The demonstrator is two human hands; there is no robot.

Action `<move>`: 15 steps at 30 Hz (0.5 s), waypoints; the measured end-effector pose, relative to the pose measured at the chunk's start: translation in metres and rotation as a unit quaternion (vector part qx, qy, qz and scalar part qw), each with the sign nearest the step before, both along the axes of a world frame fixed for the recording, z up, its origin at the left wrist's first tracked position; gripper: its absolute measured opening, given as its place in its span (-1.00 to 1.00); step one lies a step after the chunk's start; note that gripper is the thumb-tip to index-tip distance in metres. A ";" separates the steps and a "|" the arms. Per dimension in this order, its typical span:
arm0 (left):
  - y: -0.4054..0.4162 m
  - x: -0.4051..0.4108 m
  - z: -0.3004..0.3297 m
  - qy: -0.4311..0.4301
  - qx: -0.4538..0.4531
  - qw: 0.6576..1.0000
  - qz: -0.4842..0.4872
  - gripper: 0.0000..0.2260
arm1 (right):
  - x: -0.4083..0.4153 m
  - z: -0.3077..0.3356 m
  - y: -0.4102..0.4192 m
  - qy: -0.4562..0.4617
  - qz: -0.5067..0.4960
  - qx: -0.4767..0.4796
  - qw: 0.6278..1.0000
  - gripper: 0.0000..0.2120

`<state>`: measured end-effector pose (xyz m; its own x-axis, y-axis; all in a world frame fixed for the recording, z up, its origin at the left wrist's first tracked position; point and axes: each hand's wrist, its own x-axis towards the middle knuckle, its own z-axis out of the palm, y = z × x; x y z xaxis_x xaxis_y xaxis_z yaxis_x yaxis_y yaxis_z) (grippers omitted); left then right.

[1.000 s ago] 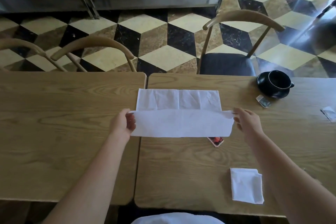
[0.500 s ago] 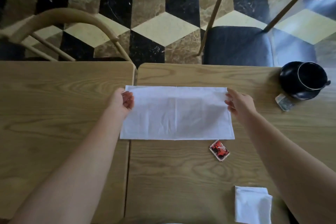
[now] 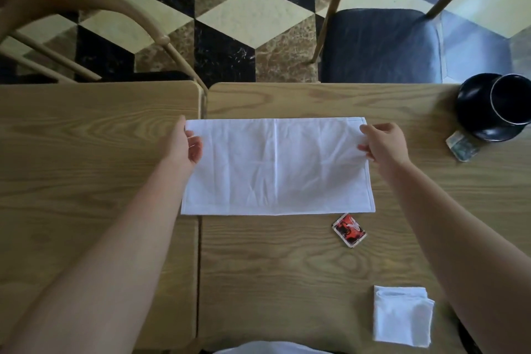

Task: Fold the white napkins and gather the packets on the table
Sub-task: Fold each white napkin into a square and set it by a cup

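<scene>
Head view: white cloth napkin (image 3: 277, 165) folded once into a long rectangle, flat at centre frame, bridging the seam of two light wooden tables (image 3: 86, 152). Left hand (image 3: 184, 148) at its left short edge, fingers loosely curled, grip uncertain; right hand (image 3: 383, 145) at the upper right corner, fingertips pinching or pressing the cloth, cannot tell which. Probably mid-fold: next, one short end carried across to the other, edges squared. Red-and-black square packet (image 3: 349, 229) just below the napkin's lower right corner, clear of the fold. Small folded white napkin (image 3: 402, 316) lower right, well apart. Greenish packet (image 3: 462, 148) tucked against a black cup (image 3: 497, 108) at right. Open tabletop below and left for moving.
</scene>
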<state>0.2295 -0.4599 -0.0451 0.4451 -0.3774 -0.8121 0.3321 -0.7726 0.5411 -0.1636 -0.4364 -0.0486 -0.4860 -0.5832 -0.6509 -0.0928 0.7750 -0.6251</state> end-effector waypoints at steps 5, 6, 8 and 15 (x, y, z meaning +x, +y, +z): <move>0.070 0.015 0.002 -0.232 -0.055 0.959 -0.154 -0.78 | -0.003 0.006 0.042 0.057 0.082 0.044 0.994 -0.61; 0.087 0.018 0.001 -0.246 -0.048 0.951 -0.179 -0.79 | -0.004 0.007 0.055 0.067 0.095 0.052 0.992 -0.64; 0.118 0.026 -0.003 -0.255 -0.026 0.941 -0.222 -0.79 | -0.004 0.007 0.079 0.077 0.108 0.061 0.989 -0.69; 0.166 0.046 -0.016 -0.243 0.026 0.932 -0.268 -0.79 | -0.004 0.011 0.128 0.081 0.127 0.081 0.985 -0.82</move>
